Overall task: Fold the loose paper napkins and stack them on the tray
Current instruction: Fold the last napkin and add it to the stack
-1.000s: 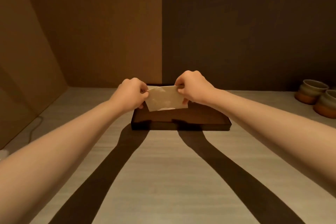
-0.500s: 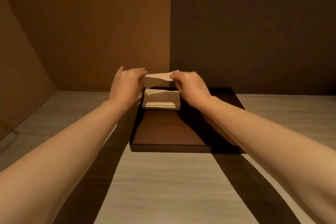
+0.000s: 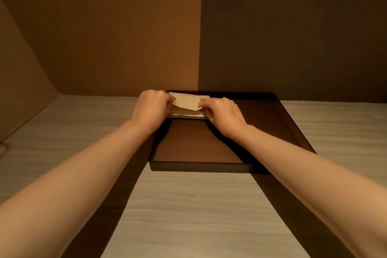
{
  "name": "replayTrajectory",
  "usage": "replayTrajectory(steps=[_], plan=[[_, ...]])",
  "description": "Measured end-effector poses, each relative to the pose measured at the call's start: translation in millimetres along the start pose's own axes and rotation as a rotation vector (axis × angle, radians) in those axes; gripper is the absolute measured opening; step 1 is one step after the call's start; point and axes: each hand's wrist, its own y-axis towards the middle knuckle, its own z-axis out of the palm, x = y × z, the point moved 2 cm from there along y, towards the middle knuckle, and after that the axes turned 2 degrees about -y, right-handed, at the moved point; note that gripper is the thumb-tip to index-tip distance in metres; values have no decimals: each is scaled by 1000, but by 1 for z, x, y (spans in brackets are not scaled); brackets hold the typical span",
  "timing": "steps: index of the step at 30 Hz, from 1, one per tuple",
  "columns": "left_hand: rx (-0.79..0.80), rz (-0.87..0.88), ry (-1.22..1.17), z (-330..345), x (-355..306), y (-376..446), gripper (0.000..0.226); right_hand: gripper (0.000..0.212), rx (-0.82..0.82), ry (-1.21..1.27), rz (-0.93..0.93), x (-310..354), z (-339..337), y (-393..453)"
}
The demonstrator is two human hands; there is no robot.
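No text, label, brand, number or sign can be read anywhere in the frame.

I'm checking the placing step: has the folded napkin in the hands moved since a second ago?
Yes. The folded napkin has come down from above the tray onto the stack at its far left corner, both hands holding it.
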Motion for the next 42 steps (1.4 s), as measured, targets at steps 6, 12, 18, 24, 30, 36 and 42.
replayTrajectory(steps=[6, 12, 18, 24, 30, 36, 42], plan=[[-66, 5, -239, -5, -8, 12, 30, 23, -92, 87, -5, -6, -3, 2], [-91, 148, -174, 4, -2, 12, 25, 23, -166, 130, 9, -12, -8, 2], [179, 30, -7, 22, 7, 8, 26, 27, -5, 84, -21, -4, 5, -3], [197, 94, 162, 19, 4, 4, 19, 32, 20, 81, 6, -5, 6, -3], [179, 136, 145, 13, -4, -2, 24, 20, 48, 64, -32, -3, 9, -3], [357, 133, 195, 18, -10, -4, 32, 21, 135, -5, 4, -7, 10, -4], [398, 72, 329, 11, -15, -10, 30, 35, 280, -111, 60, -10, -7, -13]])
